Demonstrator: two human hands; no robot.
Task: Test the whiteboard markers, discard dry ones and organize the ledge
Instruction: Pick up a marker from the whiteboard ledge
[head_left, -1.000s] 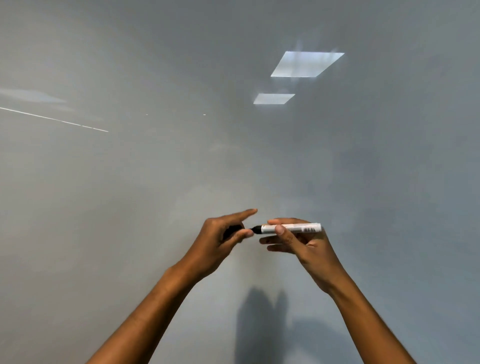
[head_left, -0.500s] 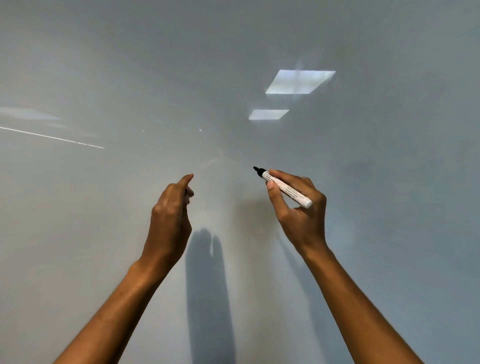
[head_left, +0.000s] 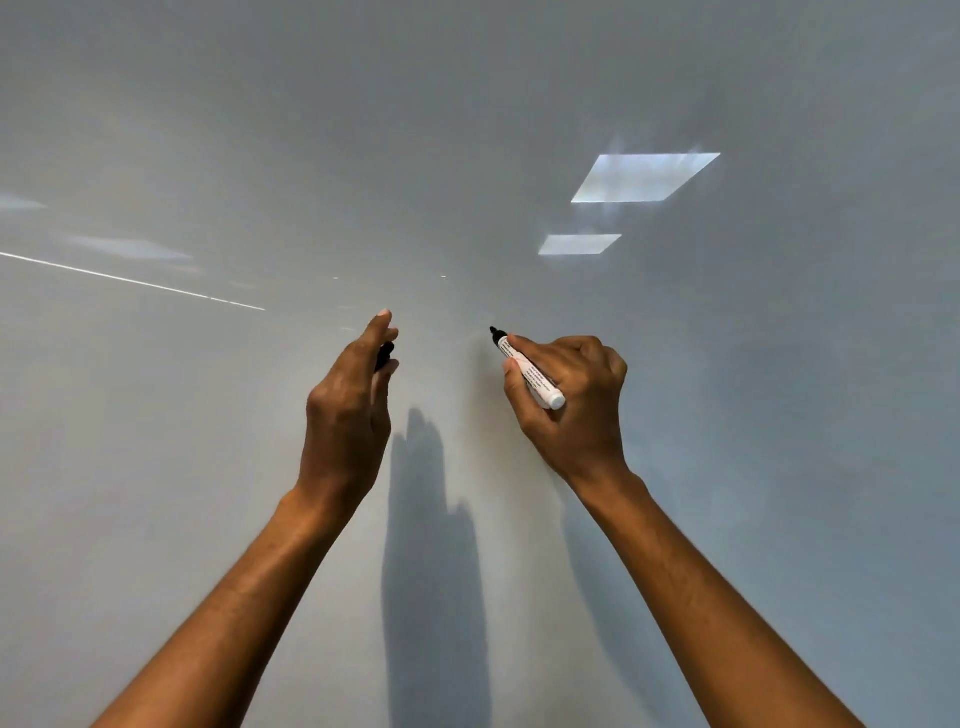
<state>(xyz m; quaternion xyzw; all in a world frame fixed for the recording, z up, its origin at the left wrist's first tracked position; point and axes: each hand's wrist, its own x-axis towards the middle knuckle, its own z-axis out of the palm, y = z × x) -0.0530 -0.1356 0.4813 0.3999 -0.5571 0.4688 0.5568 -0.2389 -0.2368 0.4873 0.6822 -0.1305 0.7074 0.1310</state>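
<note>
Both hands are raised in front of the whiteboard (head_left: 208, 467). My right hand (head_left: 571, 410) grips the marker (head_left: 527, 371) in a writing hold: the thumb lies along its near side, the forefinger curls over the top, and the other fingers are folded in beneath. It is a white barrel with small print, tilted so that the black tip points up and to the left and the blunt white end sticks out down and to the right, over the base of my thumb. The tip is at the board's surface or just off it; I cannot tell whether it touches. I see no ink mark on the board around the tip.

My left hand (head_left: 348, 410) is to the left of the marker, well apart from it, seen from the back. Its forefinger stretches upward and a small black cap (head_left: 384, 356) sits pinched between the thumb and the fingers, mostly hidden.

Dark shadows of my hands and arms fall on the board between my forearms. Higher up, the glossy grey surface mirrors two bright ceiling lights (head_left: 644, 177) on the right and a thin bright streak (head_left: 130, 281) on the left.
</note>
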